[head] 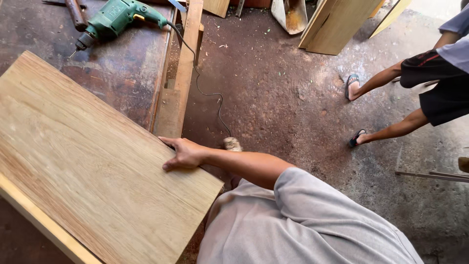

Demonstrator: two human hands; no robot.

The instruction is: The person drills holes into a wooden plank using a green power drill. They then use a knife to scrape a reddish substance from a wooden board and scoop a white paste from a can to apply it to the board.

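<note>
- The person's right hand [184, 154] lies flat on the large rectangular light-brown wooden panel [88, 161], at the panel's right edge. The fingers are spread narrowly and point toward 9 o'clock, the palm pressing down on the face with the thumb along the edge toward 11 o'clock; nothing is clasped inside the hand.
- From the fingertips, nearly all of the panel lies toward 9 o'clock. Its long axis runs from 10 o'clock down to 4 o'clock, so the hand sits on a long edge near the lower right corner.
- The left hand does not show, so I cannot tell what its fingers do. The right is the only hand seen at the panel.
- The panel rests tilted across the dark, stained workbench [122, 73], its lower corner overhanging toward the person's grey shirt [293, 225].
- At 12 o'clock from the hand, a plain wooden rail [183, 73] runs along the bench's edge.
- Farther off, at 11 o'clock, a green electric drill [115, 19] lies on the bench, its black cord [210, 93] trailing down to the floor.
- At 3 o'clock, well apart, another person's legs in sandals [386, 102] stand on the dusty floor [293, 98].
</note>
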